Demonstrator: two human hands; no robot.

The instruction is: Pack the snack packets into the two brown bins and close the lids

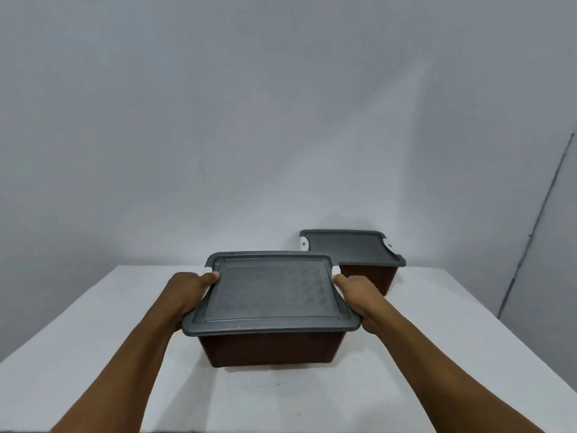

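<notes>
A brown bin (271,350) stands near the table's middle with a grey lid (271,292) lying flat on it. My left hand (187,292) grips the lid's left edge, thumb on top by a white clip (207,270). My right hand (356,295) grips the lid's right edge, thumb near the other white clip (335,270). A second brown bin (371,278) sits behind and to the right against the wall, its grey lid (351,248) on. No snack packets are visible.
The bins stand on a white table (93,339) that reaches a pale grey wall (249,120). A thin dark line (537,229) runs down the wall at the far right.
</notes>
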